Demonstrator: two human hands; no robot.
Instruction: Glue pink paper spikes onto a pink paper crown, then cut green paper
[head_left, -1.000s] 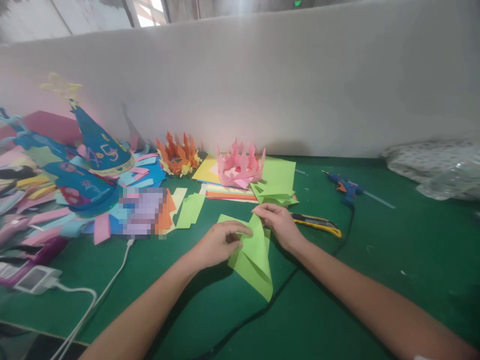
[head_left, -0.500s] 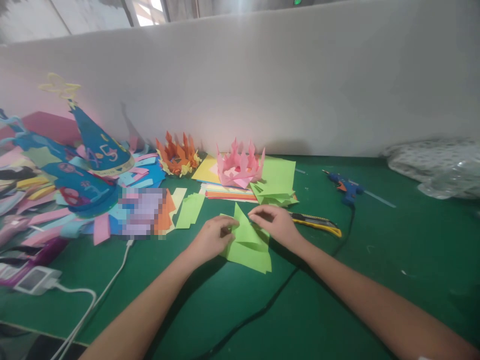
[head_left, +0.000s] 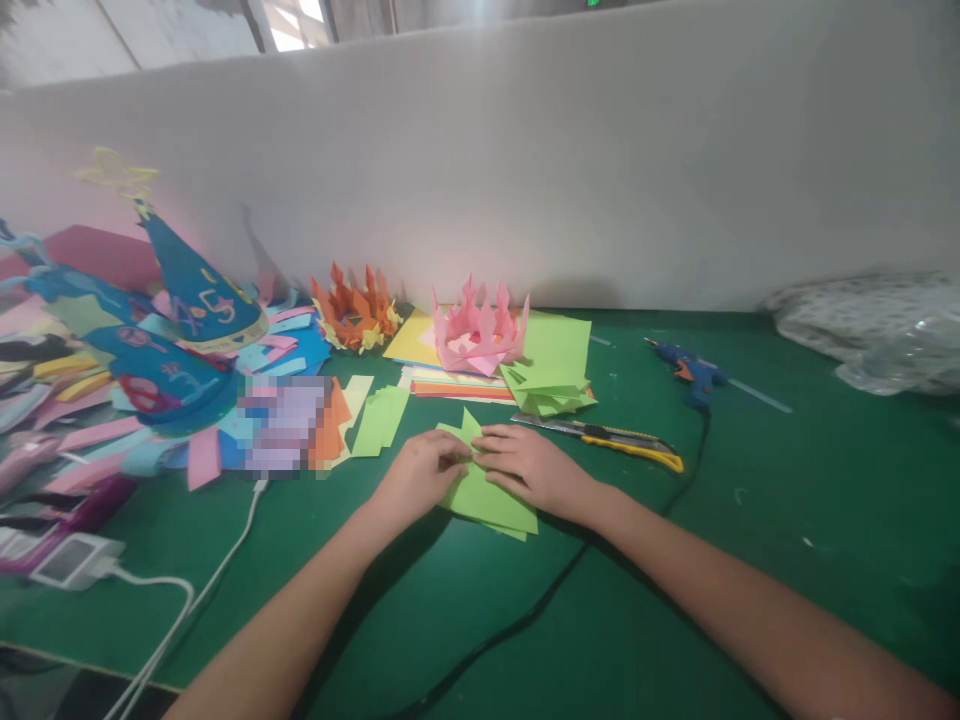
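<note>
Light green paper (head_left: 491, 505) lies in front of me on the table, with at least one more green sheet edge showing under it. A pointed corner of it sticks up past my fingertips. My left hand (head_left: 424, 470) is curled at the paper's left side, thumb and fingers pinching it. Flat across the upper right part lies my right hand (head_left: 536, 465), its fingers stretched out and their tips meeting the left fingertips. What the fingers cover is hidden. Just beyond my right hand rests a yellow utility knife (head_left: 630, 445) with its blade out.
A pink paper crown (head_left: 480, 335) stands on stacked coloured paper, with folded green pieces (head_left: 551, 388) beside it. An orange crown (head_left: 356, 310) and blue party hats (head_left: 199, 285) are to the left. A blue glue gun (head_left: 690, 375) lies right, its black cord (head_left: 525, 615) crossing the table.
The raised green flap has been folded down flat. My right hand has come left and down, opening from a pinch to lie on the paper, uncovering the knife blade.
</note>
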